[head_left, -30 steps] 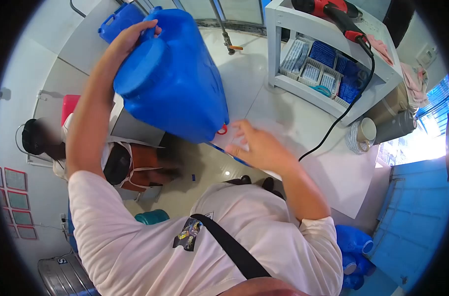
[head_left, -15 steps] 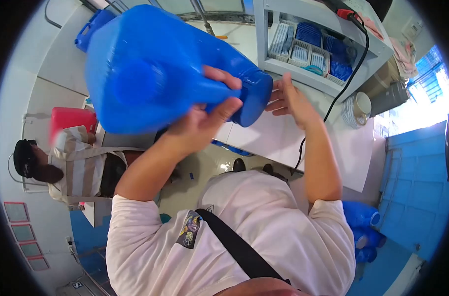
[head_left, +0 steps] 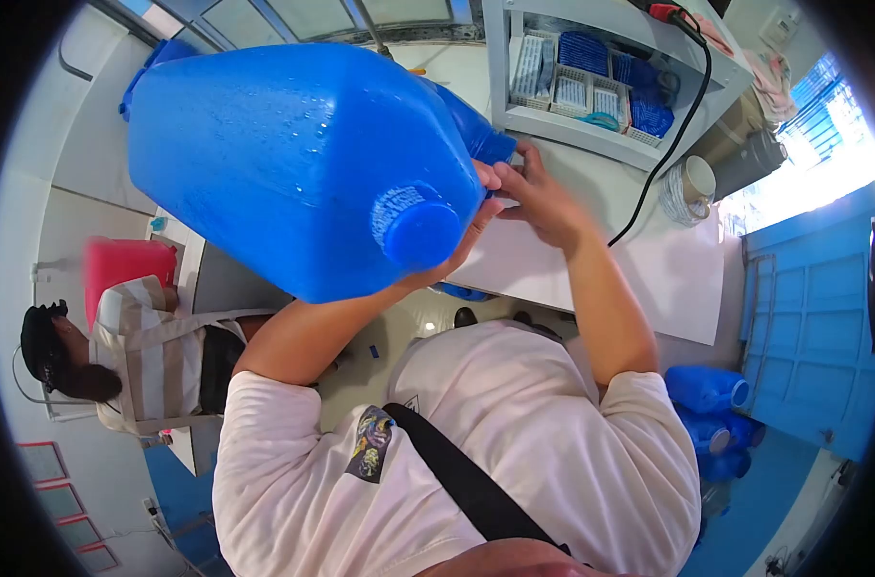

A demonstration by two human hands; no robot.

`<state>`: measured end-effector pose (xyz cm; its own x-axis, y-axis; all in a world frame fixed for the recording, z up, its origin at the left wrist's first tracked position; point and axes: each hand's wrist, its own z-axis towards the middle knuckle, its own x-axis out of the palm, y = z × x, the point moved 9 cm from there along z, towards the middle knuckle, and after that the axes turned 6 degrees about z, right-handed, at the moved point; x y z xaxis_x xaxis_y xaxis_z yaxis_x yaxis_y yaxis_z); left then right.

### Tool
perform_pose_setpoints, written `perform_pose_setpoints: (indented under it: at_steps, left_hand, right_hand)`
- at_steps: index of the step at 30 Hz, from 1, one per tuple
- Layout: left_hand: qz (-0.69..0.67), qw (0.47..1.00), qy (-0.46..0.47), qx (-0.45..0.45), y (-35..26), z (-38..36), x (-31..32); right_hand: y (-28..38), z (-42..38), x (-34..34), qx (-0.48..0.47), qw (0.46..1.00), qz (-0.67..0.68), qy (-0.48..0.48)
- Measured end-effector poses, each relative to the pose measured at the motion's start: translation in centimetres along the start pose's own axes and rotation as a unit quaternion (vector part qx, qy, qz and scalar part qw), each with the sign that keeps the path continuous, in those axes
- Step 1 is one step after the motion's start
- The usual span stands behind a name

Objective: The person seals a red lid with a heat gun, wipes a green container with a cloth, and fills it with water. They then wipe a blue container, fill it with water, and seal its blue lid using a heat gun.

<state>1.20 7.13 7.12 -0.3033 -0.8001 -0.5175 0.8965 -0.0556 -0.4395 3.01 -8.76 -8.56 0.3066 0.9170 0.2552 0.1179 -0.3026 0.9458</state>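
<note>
A large blue plastic jug [head_left: 254,163] with wet drops on its side is tilted in front of me, its blue screw cap [head_left: 423,234] facing me. My left hand [head_left: 468,234] grips it at the handle side, with most of the palm and fingers hidden behind the jug. My right hand [head_left: 543,200] is close against the left fingers, its own fingers bent together; what they pinch, if anything, is hidden. Just behind both hands shows the neck of another blue jug [head_left: 493,146], mostly covered by the first one.
On the white table [head_left: 639,279] stands a white shelf [head_left: 591,135] holding baskets of blue and white items. A black cable [head_left: 683,154] hangs down it, near a cup [head_left: 697,178]. A co-worker [head_left: 149,351] sits left by a red container [head_left: 129,269]. Blue jugs [head_left: 702,388] are stacked right.
The held jug has turned and lowered, bringing its cap toward the right and closer to me. My right hand has moved left, closing its spread fingers beside my left hand.
</note>
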Motion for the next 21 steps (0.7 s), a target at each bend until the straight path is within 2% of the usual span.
perform_pose_setpoints:
  at_steps: [1, 2, 3, 4, 5, 6, 8, 9, 11, 12, 14, 15, 17, 18, 19, 20, 21]
  left_hand:
    - [0.031, 0.999, -0.007, 0.035, -0.1, 0.2, 0.1]
    - [0.063, 0.996, -0.014, 0.067, 0.0, 0.3, 0.2]
    - [0.063, 0.996, -0.013, 0.062, 2.6, -0.6, 0.2]
    - [0.137, 0.990, 0.031, 0.006, 7.9, -2.2, 0.3]
    - [0.211, 0.973, 0.075, -0.048, 12.0, -2.9, -0.1]
    - [0.213, 0.973, 0.076, -0.048, 13.3, -2.4, -1.4]
    - [0.385, 0.918, 0.090, 0.014, 14.2, -1.7, -3.2]
    - [0.385, 0.918, 0.091, 0.013, 14.9, -1.3, -3.9]
    - [0.314, 0.947, 0.059, 0.001, 16.0, -0.8, -5.7]
    - [0.314, 0.948, 0.060, 0.000, 16.5, -0.7, -6.3]
    - [0.350, 0.932, 0.095, 0.011, 17.8, -0.7, -7.1]
    - [0.369, 0.923, 0.111, 0.017, 18.5, -0.6, -7.5]
    - [0.406, 0.902, 0.145, 0.027, 18.4, 0.1, -7.7]
    - [0.397, 0.908, 0.134, 0.000, 18.1, 1.2, -8.9]
    - [0.399, 0.907, 0.132, 0.000, 16.6, 3.0, -10.0]
    - [0.379, 0.922, 0.072, -0.005, 14.6, 5.1, -12.3]
    - [0.358, 0.933, 0.012, -0.009, 13.0, 7.1, -14.7]
  right_hand:
    - [-1.5, 0.2, 1.3, 0.027, 0.992, 0.105, 0.057]
    - [-3.0, 1.1, 0.9, 0.029, 0.992, 0.106, 0.056]
    - [-2.5, 2.4, -0.9, -0.089, 0.995, -0.036, -0.006]
    - [-1.1, 2.4, -1.8, -0.205, 0.960, -0.177, -0.066]
    - [-0.4, 1.8, -2.1, -0.204, 0.961, -0.175, -0.065]
    - [0.9, 0.9, -2.7, -0.177, 0.950, -0.239, -0.097]
    - [2.7, -1.1, -3.5, -0.151, 0.927, -0.315, -0.135]
    - [3.1, -1.6, -3.8, -0.150, 0.927, -0.315, -0.134]
    - [3.9, -2.3, -4.1, -0.150, 0.880, -0.426, -0.145]
    - [4.0, -2.5, -4.3, -0.149, 0.880, -0.427, -0.145]
    - [4.3, -2.9, -4.4, -0.147, 0.834, -0.510, -0.150]
    - [4.1, -3.0, -4.9, -0.147, 0.834, -0.511, -0.150]
    - [3.4, -3.1, -6.3, -0.164, 0.921, -0.331, -0.126]
    - [3.7, -3.3, -6.7, -0.166, 0.921, -0.331, -0.125]
    - [2.7, -3.0, -7.6, -0.106, 0.984, -0.111, -0.094]
    - [1.5, -2.8, -7.6, -0.039, 0.991, 0.115, -0.057]
    - [1.6, -3.0, -8.1, -0.041, 0.991, 0.114, -0.054]
